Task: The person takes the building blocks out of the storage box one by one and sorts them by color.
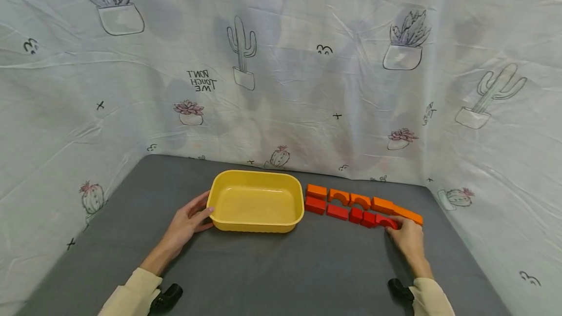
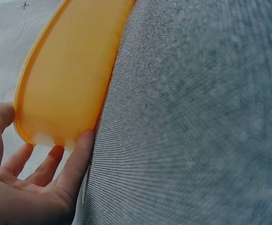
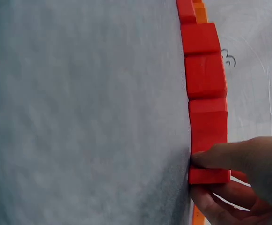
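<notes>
- Yellow tray [image 1: 256, 226] on grey mat [image 1: 281, 267], nothing inside.
- Left hand [image 1: 186, 223] against tray's left end, fingers straight, only touching.
- Right hand [image 1: 406, 235] pinching red arch block [image 1: 386, 222] at right end of red row [image 1: 347, 213].
- Orange row [image 1: 364, 202] just behind, untouched.
- Progress judged: nothing moved over yet; all blocks left.

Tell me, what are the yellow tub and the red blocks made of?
The yellow tub looks like plastic: smooth, slightly shiny, with a thin rolled rim, steadied by the left hand. The red blocks have an even matte colour and crisp edges, so painted wood or plastic; I cannot tell which. The right hand grips the end one.
</notes>
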Tool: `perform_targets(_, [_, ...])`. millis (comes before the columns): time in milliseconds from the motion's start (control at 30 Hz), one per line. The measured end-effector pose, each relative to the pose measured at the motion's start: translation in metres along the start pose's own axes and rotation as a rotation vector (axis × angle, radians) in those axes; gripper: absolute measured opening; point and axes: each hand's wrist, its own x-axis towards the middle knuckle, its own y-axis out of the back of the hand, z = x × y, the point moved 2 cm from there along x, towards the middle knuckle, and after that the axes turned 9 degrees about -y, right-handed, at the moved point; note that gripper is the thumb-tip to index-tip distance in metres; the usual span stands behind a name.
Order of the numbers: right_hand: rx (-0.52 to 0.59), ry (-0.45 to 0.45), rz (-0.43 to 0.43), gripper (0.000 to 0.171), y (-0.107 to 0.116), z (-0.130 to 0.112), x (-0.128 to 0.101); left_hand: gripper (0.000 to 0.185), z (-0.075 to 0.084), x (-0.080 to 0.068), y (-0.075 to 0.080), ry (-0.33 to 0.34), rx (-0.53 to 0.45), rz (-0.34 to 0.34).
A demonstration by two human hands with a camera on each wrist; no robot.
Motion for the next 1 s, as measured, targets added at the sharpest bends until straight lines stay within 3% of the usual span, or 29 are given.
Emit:
perform_targets(400, [-0.041, 0.004, -0.082, 0.034, 0.005, 0.003, -0.010, 0.066, 0.001, -0.004, 0.000, 0.003, 0.009, -0.011])
perform_targets(567, [-0.091, 0.002, -0.168, 0.058, 0.026, -0.004, -0.020, 0.064, 0.017, -0.005, -0.001, 0.037, 0.066, -0.035])
perform_targets(633, [-0.123, 0.060, -0.162, 0.067, 0.033, -0.012, -0.029, 0.064, 0.030, -0.008, 0.005, -0.012, 0.219, -0.047])
perform_targets(667, [-0.132, 0.092, -0.172, 0.070, 0.035, -0.016, -0.035, 0.065, 0.038, -0.011, 0.009, -0.054, 0.351, -0.054])
perform_targets(767, [-0.115, 0.179, -0.274, 0.077, 0.034, -0.031, -0.056, 0.075, 0.052, -0.023, 0.027, -0.214, 0.887, -0.078])
perform_targets(833, [-0.103, 0.195, -0.379, 0.082, 0.030, -0.037, -0.069, 0.083, 0.054, -0.033, 0.036, -0.283, 1.164, -0.096])
perform_targets(900, [-0.117, 0.172, -0.448, 0.084, 0.027, -0.040, -0.079, 0.089, 0.049, -0.042, 0.042, -0.297, 1.305, -0.147])
perform_targets(1000, [-0.153, 0.186, -0.449, 0.085, 0.024, -0.045, -0.086, 0.091, 0.040, -0.053, 0.043, -0.263, 1.304, -0.196])
